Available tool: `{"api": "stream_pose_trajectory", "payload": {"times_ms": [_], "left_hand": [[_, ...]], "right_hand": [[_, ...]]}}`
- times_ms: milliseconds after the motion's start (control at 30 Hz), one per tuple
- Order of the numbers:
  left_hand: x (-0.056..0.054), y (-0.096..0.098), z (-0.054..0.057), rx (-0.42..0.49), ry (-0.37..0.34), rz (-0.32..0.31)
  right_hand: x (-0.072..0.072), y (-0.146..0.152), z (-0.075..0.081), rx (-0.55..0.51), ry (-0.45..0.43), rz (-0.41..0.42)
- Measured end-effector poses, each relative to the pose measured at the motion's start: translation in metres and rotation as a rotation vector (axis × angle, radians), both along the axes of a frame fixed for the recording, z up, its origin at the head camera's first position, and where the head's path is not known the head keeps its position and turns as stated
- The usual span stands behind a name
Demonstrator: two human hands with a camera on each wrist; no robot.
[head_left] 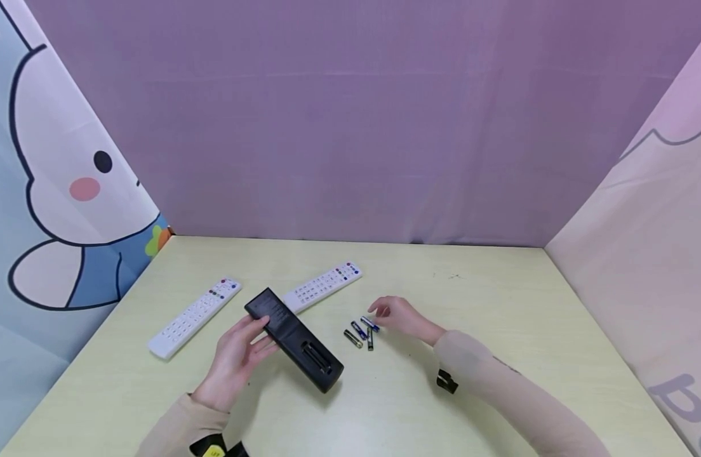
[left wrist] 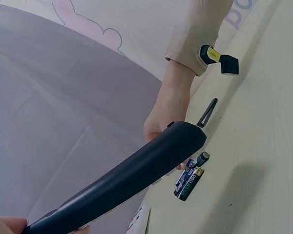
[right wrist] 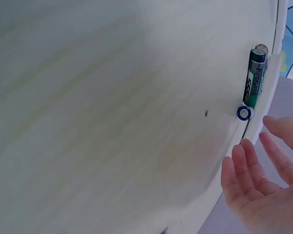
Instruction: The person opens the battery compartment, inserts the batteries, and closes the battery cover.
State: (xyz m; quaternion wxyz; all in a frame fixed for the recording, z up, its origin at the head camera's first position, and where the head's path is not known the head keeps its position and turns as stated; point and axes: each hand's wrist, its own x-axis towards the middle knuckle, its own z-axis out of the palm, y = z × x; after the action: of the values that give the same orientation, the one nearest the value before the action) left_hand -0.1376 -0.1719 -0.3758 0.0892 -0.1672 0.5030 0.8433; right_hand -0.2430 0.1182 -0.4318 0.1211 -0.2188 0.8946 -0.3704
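My left hand [head_left: 232,363] holds a black remote [head_left: 287,330] above the table [head_left: 470,279], back side up, thumb on its edge and fingers underneath. I grip it toward the end away from the battery slot [head_left: 317,358], probably so the slot stays uncovered, facing me. Whether anything sits in it, I can't tell.

My right hand [head_left: 404,317] holds nothing: its fingers are loosely bent, with a gap between thumb and fingers, just beside four batteries [head_left: 359,329] clustered on the table. That clustering likely keeps them within easy reach.

Two white remotes [head_left: 196,317] lie buttons up beyond my left hand, apart from the batteries, perhaps to leave working room.
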Motion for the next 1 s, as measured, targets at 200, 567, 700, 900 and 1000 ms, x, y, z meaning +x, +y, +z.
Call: {"api": "stream_pose_trajectory", "payload": {"times_ms": [200, 567, 700, 900, 1000], "left_hand": [[0.000, 0.000, -0.001, 0.008, 0.000, 0.010], [0.001, 0.000, -0.001, -0.001, -0.004, 0.007], [0.001, 0.000, -0.001, -0.008, -0.008, 0.009], [0.000, 0.001, -0.001, -0.019, 0.000, 0.003], [0.000, 0.001, -0.002, -0.017, -0.001, 0.004]], "right_hand": [[-0.001, -0.006, -0.001, 0.013, -0.001, 0.020], [-0.003, -0.014, -0.002, 0.033, 0.003, 0.022], [-0.004, -0.016, -0.004, 0.036, 0.007, 0.029], [-0.006, -0.017, -0.008, 0.042, 0.032, 0.024], [-0.006, -0.017, -0.009, 0.049, 0.041, 0.020]]}}
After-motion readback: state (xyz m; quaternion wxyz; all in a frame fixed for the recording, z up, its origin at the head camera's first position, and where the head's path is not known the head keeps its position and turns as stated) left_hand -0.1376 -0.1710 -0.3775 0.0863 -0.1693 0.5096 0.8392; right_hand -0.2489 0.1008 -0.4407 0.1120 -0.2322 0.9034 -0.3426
